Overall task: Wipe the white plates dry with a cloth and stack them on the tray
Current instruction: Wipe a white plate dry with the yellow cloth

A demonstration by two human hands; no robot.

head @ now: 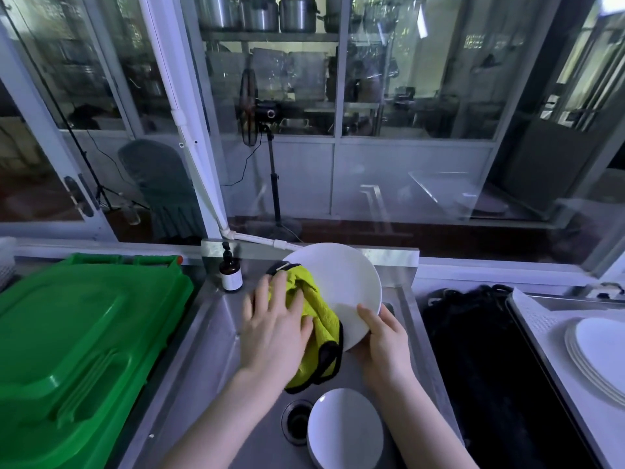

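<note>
Bottle (231,275) near plate (341,282), green bin (84,333) left

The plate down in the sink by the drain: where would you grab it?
The plate lies flat in the sink, with the drain crowding its left edge. So probably pinch its right rim, thumb on top, coming from the right.

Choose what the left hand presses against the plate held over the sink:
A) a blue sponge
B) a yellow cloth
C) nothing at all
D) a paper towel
B: the left hand presses a yellow cloth with a black edge against the white plate, which the right hand holds by its rim.
</note>
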